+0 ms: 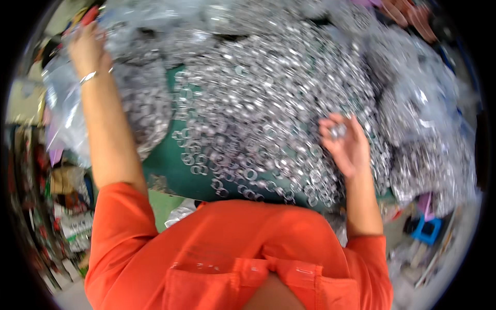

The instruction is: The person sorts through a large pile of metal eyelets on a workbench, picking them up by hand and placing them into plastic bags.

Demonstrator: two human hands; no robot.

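A wide heap of small shiny metal rings (268,98) covers the green tabletop (170,173). Over the right part of the heap, my right hand (352,150) is palm up with its fingers curled around a few metal rings (338,131). My left arm, with a bracelet at the wrist, stretches to the far left. There my left hand (88,51) is beside a red object (90,16), above a clear plastic bag of rings (147,101). Motion smears its fingers, so I cannot make out whether it grips the red object.
Clear plastic bags packed with rings line the back (170,20) and the right side (421,119) of the table. Shelving with assorted items (31,206) is at the left. A blue plastic stool (428,230) stands on the floor at the right.
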